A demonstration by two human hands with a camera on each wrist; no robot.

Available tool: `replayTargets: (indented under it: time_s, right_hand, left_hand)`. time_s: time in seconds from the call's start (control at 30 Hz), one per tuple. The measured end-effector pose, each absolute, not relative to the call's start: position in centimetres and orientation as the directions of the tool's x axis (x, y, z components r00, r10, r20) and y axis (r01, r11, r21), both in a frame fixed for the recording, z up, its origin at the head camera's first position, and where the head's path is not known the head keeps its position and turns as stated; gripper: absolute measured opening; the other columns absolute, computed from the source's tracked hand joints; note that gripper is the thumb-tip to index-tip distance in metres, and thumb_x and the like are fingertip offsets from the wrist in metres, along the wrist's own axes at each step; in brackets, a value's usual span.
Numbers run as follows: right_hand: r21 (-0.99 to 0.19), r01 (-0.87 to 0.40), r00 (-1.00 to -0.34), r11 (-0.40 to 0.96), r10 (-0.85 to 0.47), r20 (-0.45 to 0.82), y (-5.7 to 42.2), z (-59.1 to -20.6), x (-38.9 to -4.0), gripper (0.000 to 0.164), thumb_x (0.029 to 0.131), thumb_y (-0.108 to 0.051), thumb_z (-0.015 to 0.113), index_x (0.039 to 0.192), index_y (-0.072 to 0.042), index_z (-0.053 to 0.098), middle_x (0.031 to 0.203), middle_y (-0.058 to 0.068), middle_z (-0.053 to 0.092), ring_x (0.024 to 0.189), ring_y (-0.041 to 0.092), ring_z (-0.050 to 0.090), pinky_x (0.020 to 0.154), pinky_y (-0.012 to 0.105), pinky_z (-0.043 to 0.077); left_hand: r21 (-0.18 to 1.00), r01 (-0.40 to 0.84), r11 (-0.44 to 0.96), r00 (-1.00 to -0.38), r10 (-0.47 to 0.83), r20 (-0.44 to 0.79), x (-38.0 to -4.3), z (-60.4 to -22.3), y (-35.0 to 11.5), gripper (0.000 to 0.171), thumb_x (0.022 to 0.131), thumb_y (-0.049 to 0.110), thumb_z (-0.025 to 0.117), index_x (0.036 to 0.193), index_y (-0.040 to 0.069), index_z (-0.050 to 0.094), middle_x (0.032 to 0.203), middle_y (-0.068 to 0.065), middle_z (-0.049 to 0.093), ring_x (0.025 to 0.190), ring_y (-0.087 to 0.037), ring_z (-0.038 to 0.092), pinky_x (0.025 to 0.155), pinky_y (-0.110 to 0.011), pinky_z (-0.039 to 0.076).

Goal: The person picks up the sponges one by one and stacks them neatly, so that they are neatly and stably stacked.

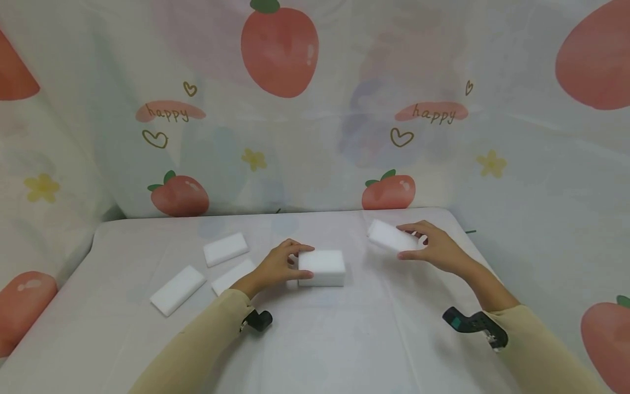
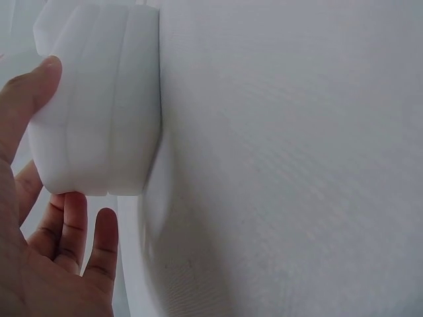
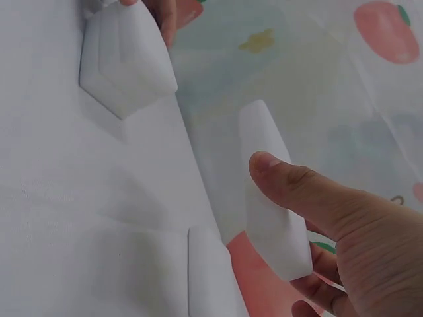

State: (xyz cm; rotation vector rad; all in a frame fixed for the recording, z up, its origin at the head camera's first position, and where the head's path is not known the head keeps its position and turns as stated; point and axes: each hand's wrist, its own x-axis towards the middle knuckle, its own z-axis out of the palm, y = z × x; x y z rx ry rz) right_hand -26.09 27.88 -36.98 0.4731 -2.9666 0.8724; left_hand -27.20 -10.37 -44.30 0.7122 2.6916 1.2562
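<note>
My left hand [image 1: 275, 265] grips the left end of a stack of white sponges [image 1: 322, 268], thumb on the near side and index finger at the far side. In the left wrist view, the stack [image 2: 99, 105] shows three layers flush together on the table. To the right, my right hand [image 1: 440, 249] pinches a single white sponge [image 1: 391, 236] by its end, raised and tilted. The right wrist view has the thumb across this held sponge [image 3: 271, 218], with other fingers behind it. Below it, another white sponge [image 3: 210, 274] lies on the table, partly cut off by the frame.
Left of the stack, separate white sponges lie flat: one at the back [image 1: 226, 249], one in front [image 1: 178, 290] and one [image 1: 231, 276] partly behind my left arm. A white cloth [image 1: 344, 350] covers the table. A fruit-printed curtain [image 1: 315, 137] rises behind its far edge.
</note>
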Motion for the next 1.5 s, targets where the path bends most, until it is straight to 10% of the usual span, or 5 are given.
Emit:
replayTargets:
  time_s: [1.5]
  right_hand:
    - [-0.616, -0.423, -0.885, 0.664, -0.448, 0.125, 19.6, -36.7, -27.6, 0.065, 0.072, -0.03, 0.088, 0.131, -0.014, 0.063, 0.125, 0.005, 0.059, 0.111, 0.023, 0.053, 0.09, 0.041, 0.046]
  left_hand:
    - [0.743, 0.381, 0.55, -0.883, 0.454, 0.118, -27.5, -44.7, -10.5, 0.065, 0.076, 0.034, 0.086, 0.135, 0.024, 0.06, 0.119, 0.002, 0.054, 0.105, -0.018, 0.057, 0.091, -0.034, 0.05]
